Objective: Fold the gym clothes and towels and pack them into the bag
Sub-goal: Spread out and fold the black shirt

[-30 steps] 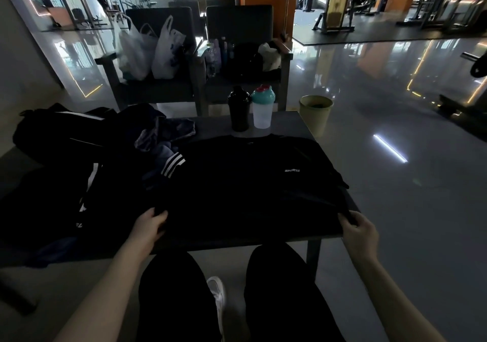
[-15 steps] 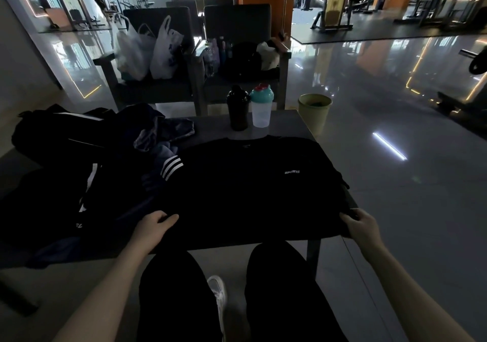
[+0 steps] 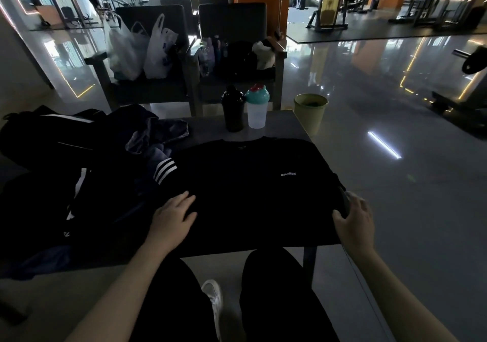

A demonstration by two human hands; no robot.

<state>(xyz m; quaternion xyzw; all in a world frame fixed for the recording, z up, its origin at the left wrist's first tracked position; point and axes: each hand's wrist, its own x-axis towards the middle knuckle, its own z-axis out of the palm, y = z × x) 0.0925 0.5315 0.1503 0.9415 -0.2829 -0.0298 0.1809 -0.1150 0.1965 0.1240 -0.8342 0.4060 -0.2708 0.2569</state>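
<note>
Table (image 3: 208,131), black shirt (image 3: 250,186) flat, left hand (image 3: 172,219) pressing, right hand (image 3: 354,220) gripping

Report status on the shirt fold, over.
Left hand flat on black shirt, left side; right hand at right edge, grip unclear. Shirt spread flat, unfolded. Black shaker, clear shaker beyond collar; clothes pile crowding left.

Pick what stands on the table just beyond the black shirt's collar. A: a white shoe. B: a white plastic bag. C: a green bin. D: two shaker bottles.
D: the black shaker bottle and the clear shaker bottle with a teal lid stand side by side on the table, just past the black shirt collar.
</note>
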